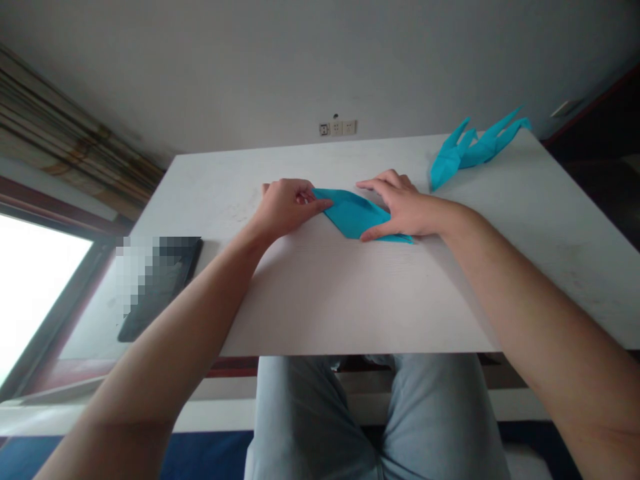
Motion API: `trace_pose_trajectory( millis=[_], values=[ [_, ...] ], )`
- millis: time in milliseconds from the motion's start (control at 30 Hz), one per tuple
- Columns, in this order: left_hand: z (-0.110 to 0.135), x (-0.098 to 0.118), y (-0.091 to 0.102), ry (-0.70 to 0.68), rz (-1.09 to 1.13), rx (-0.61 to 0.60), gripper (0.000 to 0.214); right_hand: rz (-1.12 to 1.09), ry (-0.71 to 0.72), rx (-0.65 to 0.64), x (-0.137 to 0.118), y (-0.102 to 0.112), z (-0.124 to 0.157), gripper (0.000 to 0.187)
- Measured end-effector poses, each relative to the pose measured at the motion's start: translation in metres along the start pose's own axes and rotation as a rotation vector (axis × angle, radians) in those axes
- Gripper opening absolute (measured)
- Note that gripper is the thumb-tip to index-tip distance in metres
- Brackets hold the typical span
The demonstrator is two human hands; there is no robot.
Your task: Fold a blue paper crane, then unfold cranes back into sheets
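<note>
A folded piece of blue paper (356,213), shaped like a narrow diamond, lies flat on the white table (325,293). My left hand (284,207) is closed, pinching the paper's left tip between thumb and fingers. My right hand (400,203) rests over the paper's right half, fingers stretched out and thumb pressing its lower edge down.
Finished blue paper figures (475,147) sit at the table's far right corner. A dark flat device (160,283) lies near the left edge. A wall socket (338,127) is behind the table, a window and curtain to the left. My knees show under the front edge.
</note>
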State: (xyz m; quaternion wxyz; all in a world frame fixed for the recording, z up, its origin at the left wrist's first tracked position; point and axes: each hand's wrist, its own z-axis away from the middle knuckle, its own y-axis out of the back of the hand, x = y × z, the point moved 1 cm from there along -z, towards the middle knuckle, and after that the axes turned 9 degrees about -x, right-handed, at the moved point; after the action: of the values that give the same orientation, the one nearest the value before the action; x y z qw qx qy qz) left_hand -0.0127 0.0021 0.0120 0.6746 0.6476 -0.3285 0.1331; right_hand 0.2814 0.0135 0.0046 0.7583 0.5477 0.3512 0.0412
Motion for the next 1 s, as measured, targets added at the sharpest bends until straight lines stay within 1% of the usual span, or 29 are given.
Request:
trace_pose_trajectory(
  millis=[233, 300, 367, 433, 500, 567, 733, 833, 1000],
  values=[
    [-0.007, -0.009, 0.008, -0.09, 0.108, 0.106, 0.029, 0.026, -0.04, -0.06, -0.004, 0.003, -0.001, 0.125],
    [-0.008, -0.01, 0.007, -0.101, 0.153, 0.11, 0.028, 0.03, -0.051, -0.071, -0.006, 0.003, -0.001, 0.125],
    [-0.008, -0.011, 0.003, -0.093, 0.217, 0.066, 0.031, 0.034, -0.056, -0.071, -0.007, 0.003, -0.001, 0.124],
    [-0.007, -0.01, -0.002, -0.079, 0.258, -0.015, 0.034, 0.035, -0.053, -0.063, -0.007, 0.003, -0.001, 0.121],
    [-0.005, -0.009, -0.006, -0.067, 0.247, -0.082, 0.037, 0.034, -0.04, -0.053, -0.007, 0.002, 0.0, 0.119],
    [-0.002, -0.007, -0.007, -0.053, 0.213, -0.105, 0.041, 0.034, -0.028, -0.045, -0.006, 0.002, 0.001, 0.119],
    [0.0, -0.004, -0.002, -0.016, 0.156, -0.058, 0.042, 0.032, -0.041, -0.053, -0.008, 0.003, 0.002, 0.12],
    [-0.002, -0.005, 0.001, -0.043, 0.146, -0.017, 0.039, 0.032, -0.032, -0.052, -0.008, 0.004, 0.002, 0.119],
    [-0.007, -0.01, 0.003, -0.111, 0.15, 0.09, 0.028, 0.04, -0.021, -0.054, -0.007, 0.003, 0.001, 0.12]
  ],
)
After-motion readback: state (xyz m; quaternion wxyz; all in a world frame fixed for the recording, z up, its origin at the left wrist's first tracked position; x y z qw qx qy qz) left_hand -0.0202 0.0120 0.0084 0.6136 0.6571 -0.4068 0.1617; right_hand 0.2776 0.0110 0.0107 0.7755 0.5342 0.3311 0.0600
